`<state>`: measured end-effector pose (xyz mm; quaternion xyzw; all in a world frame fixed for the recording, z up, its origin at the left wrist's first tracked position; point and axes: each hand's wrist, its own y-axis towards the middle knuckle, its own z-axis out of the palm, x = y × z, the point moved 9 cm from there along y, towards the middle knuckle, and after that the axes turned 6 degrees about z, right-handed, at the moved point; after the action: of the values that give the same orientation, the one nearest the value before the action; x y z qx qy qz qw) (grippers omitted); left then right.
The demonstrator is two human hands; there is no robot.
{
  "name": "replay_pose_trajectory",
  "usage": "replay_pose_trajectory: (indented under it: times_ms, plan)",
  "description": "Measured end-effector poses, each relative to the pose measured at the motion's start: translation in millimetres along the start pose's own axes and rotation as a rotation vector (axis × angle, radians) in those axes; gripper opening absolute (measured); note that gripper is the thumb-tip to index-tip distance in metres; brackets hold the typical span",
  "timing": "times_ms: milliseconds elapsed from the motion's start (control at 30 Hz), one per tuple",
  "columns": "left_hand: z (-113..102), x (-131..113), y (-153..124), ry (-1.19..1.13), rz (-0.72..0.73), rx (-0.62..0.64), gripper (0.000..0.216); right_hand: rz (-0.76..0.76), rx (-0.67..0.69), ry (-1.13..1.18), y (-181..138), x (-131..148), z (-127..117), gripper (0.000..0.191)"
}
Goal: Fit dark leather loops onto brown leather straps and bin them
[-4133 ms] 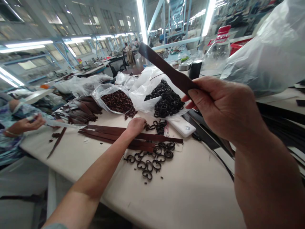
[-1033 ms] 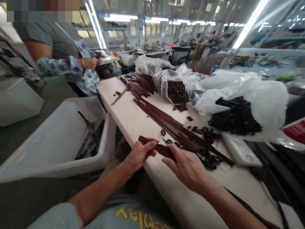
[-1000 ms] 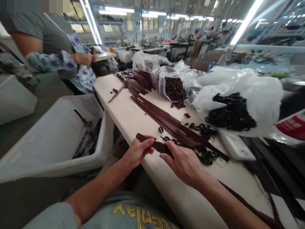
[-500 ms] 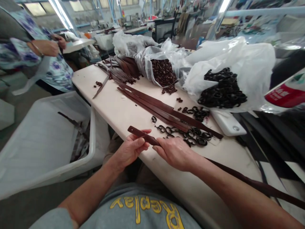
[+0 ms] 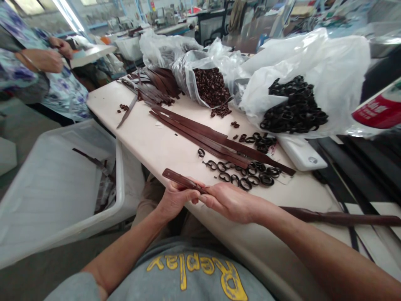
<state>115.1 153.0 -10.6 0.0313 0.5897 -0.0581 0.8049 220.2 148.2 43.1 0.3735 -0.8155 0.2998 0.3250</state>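
Note:
A dark brown leather strap (image 5: pixel 179 178) runs through both hands above the table's front edge. My left hand (image 5: pixel 176 200) is closed round it near the end, which has a small hole and points up to the left. Close beside it, my right hand (image 5: pixel 232 202) pinches the same strap, and its fingers nearly touch the left thumb. A long brown length (image 5: pixel 344 218) shows beyond my right forearm. Just past my hands lie several black loops (image 5: pixel 246 184). Behind these, several flat brown straps (image 5: pixel 200 136) lie across the table.
The pale table (image 5: pixel 131 140) holds a plastic bag of brown loops (image 5: pixel 211 88), a bag of black loops (image 5: pixel 293 106) and a white box (image 5: pixel 302 154). Black strips (image 5: pixel 354 167) lie at right. A white bin (image 5: pixel 117 184) stands at left, near another person (image 5: pixel 40 62).
My left thumb has shifted along the strap toward my right hand, and the hands are closer together. The strap's tail at right has swung up. My view has tilted slightly downward.

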Motion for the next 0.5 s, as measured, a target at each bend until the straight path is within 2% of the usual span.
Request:
replay_pose_trajectory:
  times_ms: [100,233,367,500]
  plan:
    - [-10,-9,6,-0.020,0.058,-0.125,0.027,0.027,-0.112,-0.068,-1,-5,-13,0.037]
    - [-17,-22,13,-0.068,0.105,-0.236,0.030,0.156,-0.217,-0.292,-2,-18,-23,0.035]
    - [-11,-20,12,-0.112,0.100,-0.241,0.028,0.206,-0.261,-0.398,-1,-21,-19,0.033]
    - [-8,-8,9,-0.172,0.038,-0.217,0.031,0.157,-0.209,-0.237,1,-19,-12,0.031]
